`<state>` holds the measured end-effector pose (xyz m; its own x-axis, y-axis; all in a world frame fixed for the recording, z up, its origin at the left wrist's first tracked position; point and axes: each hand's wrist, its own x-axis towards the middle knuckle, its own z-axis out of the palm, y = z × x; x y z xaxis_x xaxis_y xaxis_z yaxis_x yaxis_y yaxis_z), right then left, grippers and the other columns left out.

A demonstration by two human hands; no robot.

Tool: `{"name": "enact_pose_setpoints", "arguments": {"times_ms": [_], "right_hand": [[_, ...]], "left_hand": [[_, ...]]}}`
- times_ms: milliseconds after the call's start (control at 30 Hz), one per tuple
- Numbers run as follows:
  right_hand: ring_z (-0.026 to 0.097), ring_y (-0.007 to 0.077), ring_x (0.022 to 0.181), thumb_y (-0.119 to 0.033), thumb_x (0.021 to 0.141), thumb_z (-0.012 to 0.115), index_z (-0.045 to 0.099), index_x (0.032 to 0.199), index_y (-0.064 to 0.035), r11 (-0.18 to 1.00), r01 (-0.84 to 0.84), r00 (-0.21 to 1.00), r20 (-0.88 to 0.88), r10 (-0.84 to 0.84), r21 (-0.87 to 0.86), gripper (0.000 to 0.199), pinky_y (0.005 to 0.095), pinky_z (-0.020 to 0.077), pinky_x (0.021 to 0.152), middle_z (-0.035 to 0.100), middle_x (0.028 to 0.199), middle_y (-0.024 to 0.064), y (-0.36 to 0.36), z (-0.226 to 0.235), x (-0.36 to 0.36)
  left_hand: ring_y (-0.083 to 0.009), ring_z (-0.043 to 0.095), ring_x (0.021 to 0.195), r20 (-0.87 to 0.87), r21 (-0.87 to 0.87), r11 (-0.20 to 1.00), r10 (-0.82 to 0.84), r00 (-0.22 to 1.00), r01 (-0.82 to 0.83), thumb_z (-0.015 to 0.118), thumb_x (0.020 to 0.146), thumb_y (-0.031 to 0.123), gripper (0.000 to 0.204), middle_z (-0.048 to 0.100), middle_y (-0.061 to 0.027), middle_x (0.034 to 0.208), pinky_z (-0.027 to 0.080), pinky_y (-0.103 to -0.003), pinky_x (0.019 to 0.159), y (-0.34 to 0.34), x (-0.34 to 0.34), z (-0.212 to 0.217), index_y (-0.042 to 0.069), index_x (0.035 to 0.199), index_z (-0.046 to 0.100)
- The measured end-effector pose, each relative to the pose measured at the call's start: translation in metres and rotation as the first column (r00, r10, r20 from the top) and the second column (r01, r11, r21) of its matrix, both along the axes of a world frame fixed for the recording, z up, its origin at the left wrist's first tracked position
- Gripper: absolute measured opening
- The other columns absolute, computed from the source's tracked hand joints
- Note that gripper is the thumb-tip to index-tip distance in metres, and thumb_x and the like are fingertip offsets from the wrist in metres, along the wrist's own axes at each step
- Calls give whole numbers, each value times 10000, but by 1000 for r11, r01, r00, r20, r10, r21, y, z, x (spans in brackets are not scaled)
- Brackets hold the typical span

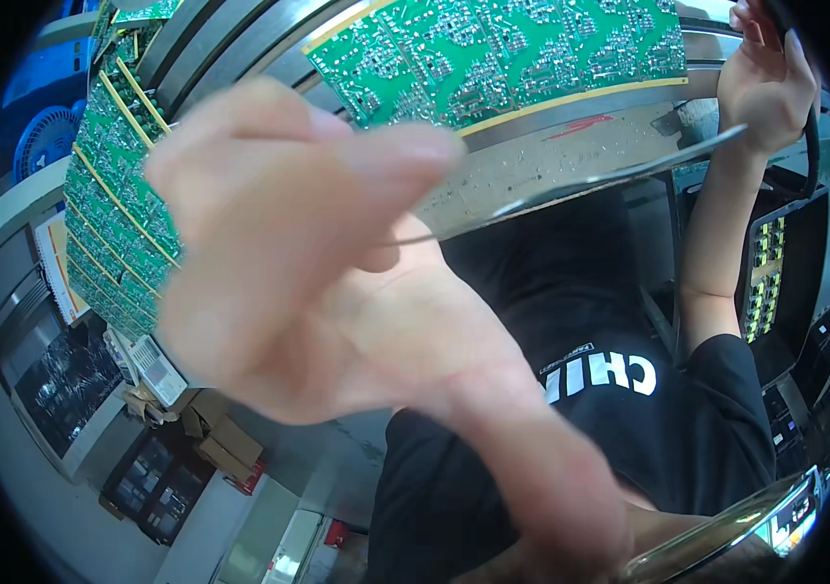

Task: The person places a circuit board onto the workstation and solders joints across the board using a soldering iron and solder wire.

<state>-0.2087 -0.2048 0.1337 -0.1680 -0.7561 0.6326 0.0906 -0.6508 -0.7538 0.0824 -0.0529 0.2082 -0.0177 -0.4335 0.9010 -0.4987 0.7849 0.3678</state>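
- Left hand (308, 263) is looming blurred before the lens, fingers spread, holding nothing.
- Right hand (765, 83) is clasping a dark curved bar (812, 146) beside the green circuit boards (503, 54).

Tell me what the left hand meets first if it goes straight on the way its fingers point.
Probably the green circuit boards racked at the left; the left hand is blurred, so depth is unclear.
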Motion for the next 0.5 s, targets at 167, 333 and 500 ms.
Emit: {"name": "enact_pose_setpoints", "arguments": {"times_ms": [167,333,500], "right_hand": [[649,354,1067,-110,1039,455,640,1281,135,991,-130,971,199,134,-33,392,488,480,1004,699,1148,289,-2,-7,-21],[625,316,1000,-141,982,517,637,1264,111,972,-235,952,196,235,-20,396,509,495,995,657,1093,241,49,-8,-28],[628,280,808,-155,942,641,658,1173,43,936,-329,927,-230,295,-126,304,461,536,817,673,933,205,87,-6,2]], "left_hand": [[-195,471,722,164,245,832,471,867,-498,726,812,404,469,482,-23,766,408,-335,674,22,-26,-23,0,1051,727],[-178,500,701,100,457,698,576,811,-552,856,815,-7,218,508,-32,797,408,-291,602,46,-21,-48,49,1018,799],[-172,499,676,178,393,703,575,799,-593,901,759,11,274,477,-22,740,378,-295,557,40,-17,-61,96,1013,840]]}}
